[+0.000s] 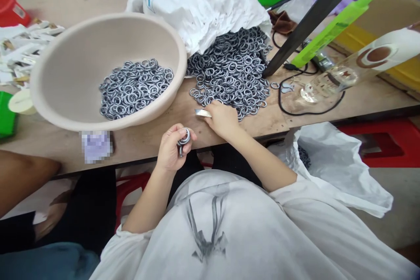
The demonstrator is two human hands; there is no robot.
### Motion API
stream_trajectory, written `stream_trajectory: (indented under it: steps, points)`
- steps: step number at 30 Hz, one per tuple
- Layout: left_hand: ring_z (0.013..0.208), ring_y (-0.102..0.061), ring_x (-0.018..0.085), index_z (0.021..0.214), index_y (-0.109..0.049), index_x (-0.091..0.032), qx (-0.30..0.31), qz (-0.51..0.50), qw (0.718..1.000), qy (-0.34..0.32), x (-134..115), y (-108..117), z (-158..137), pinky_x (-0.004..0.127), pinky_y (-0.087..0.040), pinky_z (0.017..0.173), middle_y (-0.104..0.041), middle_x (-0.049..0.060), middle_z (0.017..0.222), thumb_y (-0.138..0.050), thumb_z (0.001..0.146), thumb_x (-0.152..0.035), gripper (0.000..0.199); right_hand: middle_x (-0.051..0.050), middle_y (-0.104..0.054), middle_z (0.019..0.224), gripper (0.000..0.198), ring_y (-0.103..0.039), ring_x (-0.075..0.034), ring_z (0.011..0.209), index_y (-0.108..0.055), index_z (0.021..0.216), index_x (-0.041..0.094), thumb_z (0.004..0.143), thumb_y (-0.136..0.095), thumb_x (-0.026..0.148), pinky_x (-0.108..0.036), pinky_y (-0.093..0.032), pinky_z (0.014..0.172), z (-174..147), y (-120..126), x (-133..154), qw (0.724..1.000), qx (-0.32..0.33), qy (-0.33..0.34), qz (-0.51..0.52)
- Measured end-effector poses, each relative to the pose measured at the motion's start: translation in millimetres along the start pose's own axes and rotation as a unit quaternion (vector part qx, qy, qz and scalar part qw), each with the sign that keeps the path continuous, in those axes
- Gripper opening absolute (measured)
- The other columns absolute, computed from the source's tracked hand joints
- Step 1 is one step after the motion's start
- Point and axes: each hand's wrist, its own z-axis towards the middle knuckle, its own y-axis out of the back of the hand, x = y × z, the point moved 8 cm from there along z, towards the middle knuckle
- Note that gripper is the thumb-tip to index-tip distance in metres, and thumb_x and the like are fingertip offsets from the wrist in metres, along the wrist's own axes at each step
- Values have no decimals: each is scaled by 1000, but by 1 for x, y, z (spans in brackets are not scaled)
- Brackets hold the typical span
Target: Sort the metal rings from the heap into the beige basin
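Note:
My left hand (171, 148) is closed around a few grey rings (185, 136), held in front of the table's near edge. In my right hand (223, 118) is a small tool with a flat metal blade (202, 113), its tip pointing left; the handle is hidden in my fingers. That hand rests at the near edge of a heap of grey rings (234, 70) spilling from a white sack (210, 6). To the left, a large beige basin (65, 65) holds many similar rings (134, 89).
A black metal bar (305, 26) and a green strip (341, 24) slant up at the right, beside a clear bottle (348, 70) and a black cable (310, 113). An open white bag (341, 162) hangs below the table edge. Another person's arm (24, 175) is at the left.

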Motion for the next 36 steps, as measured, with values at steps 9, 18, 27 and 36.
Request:
stream_trajectory:
  steps: [9,18,27,36]
  points:
    - [37,-41,4,74,-45,-19,-8,72,997,-4,1,4,6,13,-24,34,-62,-2,58,-75,69,-30,33,0,-56,72,35,-51,-13,68,-60,78,18,92,-57,50,-27,-42,66,-20,4,11,877,38,41,478]
    - [37,-32,-1,86,-59,-14,204,-24,959,196,37,-37,-5,12,-19,34,-55,0,68,-68,84,-54,41,6,-54,60,44,-50,-8,49,-56,84,20,83,-67,62,-20,-42,48,-39,-12,21,745,78,21,662]
    - [42,-38,3,67,-58,-14,61,41,995,62,24,-32,0,12,-19,35,-53,-2,55,-78,71,-38,32,1,-62,79,36,-59,-11,56,-64,90,19,78,-77,51,-26,-50,53,-47,1,18,787,44,31,615]
    - [39,-32,3,57,-54,-15,47,82,994,50,14,-20,2,14,-18,35,-50,-4,48,-69,70,-30,24,1,-48,64,60,-43,-11,60,-58,69,17,89,-49,73,-27,-29,57,-63,39,19,916,-57,162,363]
